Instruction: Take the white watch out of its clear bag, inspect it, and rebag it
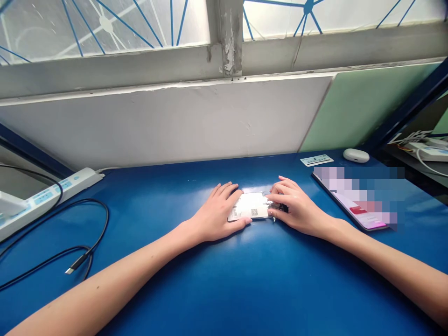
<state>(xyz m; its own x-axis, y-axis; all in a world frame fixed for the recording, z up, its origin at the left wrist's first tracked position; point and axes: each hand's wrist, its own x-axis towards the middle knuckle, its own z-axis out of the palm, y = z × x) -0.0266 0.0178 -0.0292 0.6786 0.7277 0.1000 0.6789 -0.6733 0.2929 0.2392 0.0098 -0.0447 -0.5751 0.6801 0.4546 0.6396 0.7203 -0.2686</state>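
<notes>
Your left hand [219, 212] holds the left end of a flat white packet [247, 210] between thumb and fingers, with the thumb along the near edge. Your right hand [296, 205] has its fingers bent at the right end of the same packet, but I cannot tell if they are closed firmly on it. Under both hands is the blue table [224, 289], and the packet lies flat on it, about in the middle of your view. Behind the table you have a window [189, 23] with blue lines, below it a white wall board [175, 126], and at the right a green panel [350, 107]. On your left side lies a white power strip [75, 182], and near it a black cable [108, 215] makes a loop. To the right of your right hand there is a phone [357, 210] with lit screen, partly blurred. Beyond the phone you can see a printed card [317, 160] and, near this card, a small white case [356, 155]. Smallest is the square printed code [254, 212] on the packet
</notes>
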